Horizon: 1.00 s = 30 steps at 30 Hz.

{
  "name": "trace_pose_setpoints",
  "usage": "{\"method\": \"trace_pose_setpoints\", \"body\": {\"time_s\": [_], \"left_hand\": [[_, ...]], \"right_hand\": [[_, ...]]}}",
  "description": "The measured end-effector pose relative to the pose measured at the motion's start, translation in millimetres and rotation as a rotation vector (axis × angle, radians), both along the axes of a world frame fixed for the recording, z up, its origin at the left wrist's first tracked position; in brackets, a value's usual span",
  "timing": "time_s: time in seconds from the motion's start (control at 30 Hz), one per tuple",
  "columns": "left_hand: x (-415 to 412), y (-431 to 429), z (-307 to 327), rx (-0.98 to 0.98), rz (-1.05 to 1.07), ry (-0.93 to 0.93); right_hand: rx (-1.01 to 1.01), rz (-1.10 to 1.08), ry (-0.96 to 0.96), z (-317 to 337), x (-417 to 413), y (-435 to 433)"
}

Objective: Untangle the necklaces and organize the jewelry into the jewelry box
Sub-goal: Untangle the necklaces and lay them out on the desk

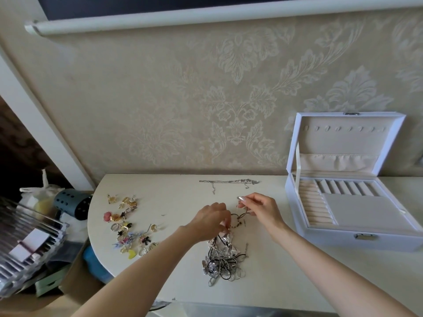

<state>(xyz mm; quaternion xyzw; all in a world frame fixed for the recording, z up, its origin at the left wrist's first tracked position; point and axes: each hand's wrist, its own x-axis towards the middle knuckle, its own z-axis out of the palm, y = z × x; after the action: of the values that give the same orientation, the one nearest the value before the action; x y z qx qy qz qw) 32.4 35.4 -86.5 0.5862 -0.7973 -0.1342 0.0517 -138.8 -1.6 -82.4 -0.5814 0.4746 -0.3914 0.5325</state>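
A tangled heap of silver chains and black cords lies near the front of the cream table. My left hand pinches a strand at the top of the heap. My right hand pinches the other end of a dark beaded cord necklace, lifted slightly between both hands. One silver chain lies stretched out straight near the wall. The white jewelry box stands open on the right, its beige compartments showing nothing inside.
A scatter of earrings, rings and colourful charms covers the table's left part. Beyond the rounded left edge sit a dark blue perforated cup, a clear rack and boxes. The wall runs close behind.
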Motion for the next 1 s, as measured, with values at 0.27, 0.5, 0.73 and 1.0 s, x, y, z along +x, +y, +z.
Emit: {"method": "trace_pose_setpoints", "body": {"time_s": [0.27, 0.5, 0.73, 1.0], "left_hand": [[8.9, 5.6, 11.3, 0.127, 0.359, 0.923], [9.8, 6.1, 27.8, 0.08, 0.429, 1.263], [5.2, 3.6, 41.9, 0.026, 0.474, 1.425], [22.6, 3.1, 29.5, -0.089, 0.647, 1.334]], "right_hand": [[0.049, -0.002, 0.094, 0.2, -2.1, 2.9], [-0.311, 0.054, 0.526, -12.6, 6.7, 6.6], [0.18, 0.491, 0.052, 19.6, 23.9, 17.5], [0.273, 0.533, -0.097, 19.8, 15.8, 17.7]]}}
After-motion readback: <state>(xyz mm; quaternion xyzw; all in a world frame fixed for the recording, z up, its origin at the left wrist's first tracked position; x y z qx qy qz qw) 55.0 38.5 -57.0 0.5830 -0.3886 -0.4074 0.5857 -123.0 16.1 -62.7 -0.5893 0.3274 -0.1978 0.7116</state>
